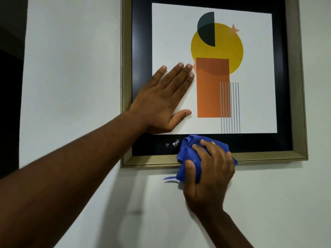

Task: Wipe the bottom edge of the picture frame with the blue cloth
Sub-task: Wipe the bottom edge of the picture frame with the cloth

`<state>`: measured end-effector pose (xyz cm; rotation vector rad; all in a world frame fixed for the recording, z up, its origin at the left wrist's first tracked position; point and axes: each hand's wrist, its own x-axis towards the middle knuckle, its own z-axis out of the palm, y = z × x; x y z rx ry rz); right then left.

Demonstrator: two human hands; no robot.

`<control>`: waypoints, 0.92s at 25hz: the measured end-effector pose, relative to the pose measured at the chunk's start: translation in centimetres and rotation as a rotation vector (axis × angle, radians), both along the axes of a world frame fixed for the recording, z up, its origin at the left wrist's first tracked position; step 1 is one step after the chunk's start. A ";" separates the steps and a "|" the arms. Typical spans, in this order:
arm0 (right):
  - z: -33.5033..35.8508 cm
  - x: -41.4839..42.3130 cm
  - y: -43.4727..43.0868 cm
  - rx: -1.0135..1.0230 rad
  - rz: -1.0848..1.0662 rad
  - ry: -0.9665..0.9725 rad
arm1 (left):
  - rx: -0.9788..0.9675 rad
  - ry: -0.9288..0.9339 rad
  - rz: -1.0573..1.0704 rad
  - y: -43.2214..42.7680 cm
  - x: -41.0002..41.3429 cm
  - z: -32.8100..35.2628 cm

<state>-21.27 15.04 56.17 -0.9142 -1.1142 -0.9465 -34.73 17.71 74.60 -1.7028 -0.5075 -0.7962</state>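
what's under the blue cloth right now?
The blue cloth covers part of the frame's gold bottom edge and black border, pressed by the right hand. The covered stretch cannot be seen.

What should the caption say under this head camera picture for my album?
Left hand flat on the picture frame, right hand pressing a blue cloth on its bottom edge.
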 end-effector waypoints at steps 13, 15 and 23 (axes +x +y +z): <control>-0.2 -1.8 -0.1 -0.059 -0.042 -0.228 | -0.029 -0.011 -0.016 0.0 -0.3 0.1; -0.1 -0.3 -0.2 -0.044 -0.035 -0.191 | -0.023 -0.018 -0.011 0.0 -0.4 0.0; 0.1 -7.9 0.3 -0.128 -0.030 -0.275 | -0.012 -0.008 -0.011 0.2 -0.4 0.1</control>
